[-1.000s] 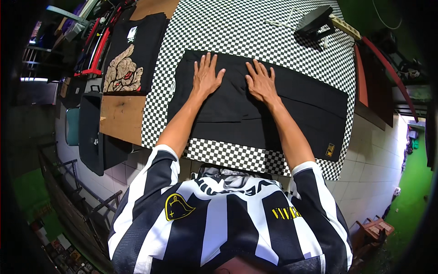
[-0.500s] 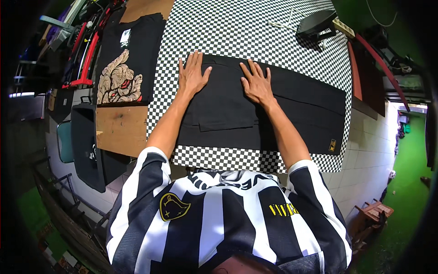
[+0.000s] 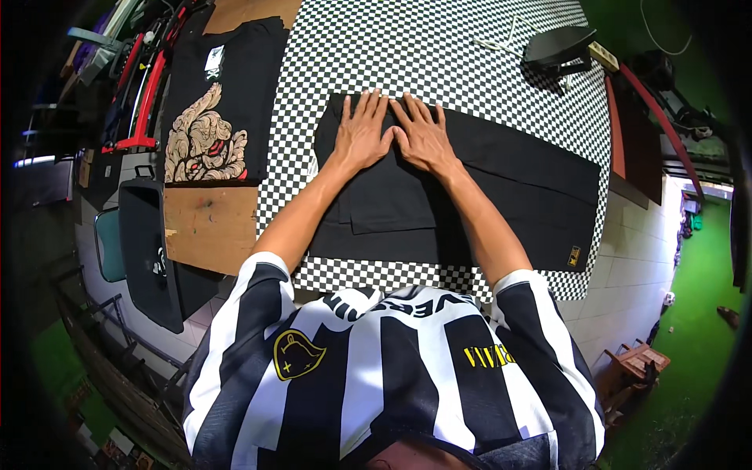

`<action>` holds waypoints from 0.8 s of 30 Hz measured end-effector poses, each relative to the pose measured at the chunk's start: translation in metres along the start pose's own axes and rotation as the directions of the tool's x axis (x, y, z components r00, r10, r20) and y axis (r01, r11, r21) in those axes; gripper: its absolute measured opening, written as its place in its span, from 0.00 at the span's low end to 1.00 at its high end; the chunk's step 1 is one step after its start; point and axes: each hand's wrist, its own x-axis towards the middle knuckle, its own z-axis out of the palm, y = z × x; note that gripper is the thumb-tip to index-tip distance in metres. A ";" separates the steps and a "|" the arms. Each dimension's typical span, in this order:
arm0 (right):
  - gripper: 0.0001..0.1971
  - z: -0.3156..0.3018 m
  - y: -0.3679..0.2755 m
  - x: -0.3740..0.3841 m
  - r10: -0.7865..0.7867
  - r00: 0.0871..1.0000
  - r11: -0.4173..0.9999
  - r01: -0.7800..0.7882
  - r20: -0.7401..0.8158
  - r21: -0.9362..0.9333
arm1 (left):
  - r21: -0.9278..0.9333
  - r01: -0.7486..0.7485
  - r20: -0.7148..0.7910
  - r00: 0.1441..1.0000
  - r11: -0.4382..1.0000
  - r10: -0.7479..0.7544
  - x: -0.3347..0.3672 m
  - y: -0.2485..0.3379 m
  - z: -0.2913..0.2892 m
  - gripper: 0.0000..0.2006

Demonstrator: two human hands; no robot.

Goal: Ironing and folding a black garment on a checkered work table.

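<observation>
A folded black garment (image 3: pixel 509 196) lies across the checkered cloth, with a small gold-and-black label (image 3: pixel 574 256) at its lower right corner. Both my palms rest flat on its left half, close to the far edge. My left hand (image 3: pixel 363 135) has its fingers stretched out, pointing away from me. Beside it, my right hand (image 3: pixel 423 135) lies spread as well, and the two thumbs almost meet. Neither hand grips anything. A smaller folded flap of the same black fabric shows below my hands.
Left of the checkered cloth (image 3: pixel 439 47), a black printed T-shirt (image 3: pixel 262 102) lies on a wooden board (image 3: pixel 210 215). A black iron-like appliance (image 3: pixel 558 48) with a pale cord stands at the far right. A black bin-like container (image 3: pixel 145 258) is at the lower left, by a green chair (image 3: pixel 110 243).
My left hand has slid right along the garment and my right hand slightly left, so they now lie side by side. The view has shifted a little.
</observation>
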 end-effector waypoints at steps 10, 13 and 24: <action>0.30 -0.010 -0.003 -0.008 0.088 0.993 0.995 -0.084 0.076 -0.052 | 0.066 0.137 -0.040 0.990 0.988 -0.135 -0.015 -0.032 -0.022 0.37; 0.30 -0.013 -0.009 0.005 -0.017 0.997 1.000 0.017 0.077 -0.002 | 0.068 0.139 -0.034 0.990 0.988 -0.136 -0.016 -0.033 -0.021 0.36; 0.30 -0.011 0.010 0.012 0.014 0.994 0.997 -0.006 0.105 -0.083 | 0.028 0.127 -0.022 0.992 0.992 -0.126 -0.020 -0.035 -0.025 0.39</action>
